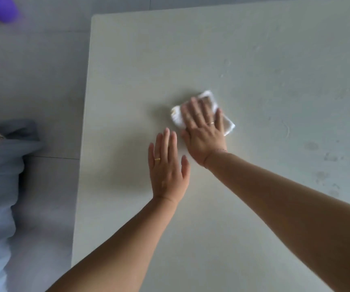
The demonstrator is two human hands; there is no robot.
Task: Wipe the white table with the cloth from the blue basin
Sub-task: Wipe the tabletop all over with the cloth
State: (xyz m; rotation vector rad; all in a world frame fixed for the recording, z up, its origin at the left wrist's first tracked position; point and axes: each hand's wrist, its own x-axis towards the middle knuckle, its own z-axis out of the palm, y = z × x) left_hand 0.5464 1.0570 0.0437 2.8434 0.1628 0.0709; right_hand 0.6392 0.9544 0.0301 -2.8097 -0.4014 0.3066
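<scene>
our right hand (203,131) presses the folded white cloth (206,98) flat on the white table (254,60), fingers slightly spread; left hand (167,167) flat beside it, fingers together.

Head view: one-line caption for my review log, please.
Right hand presses a folded white cloth flat on the white table; left hand rests open beside it.

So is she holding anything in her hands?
Right hand presses flat on the cloth's middle, not gripping it. Left hand holds nothing.
</scene>
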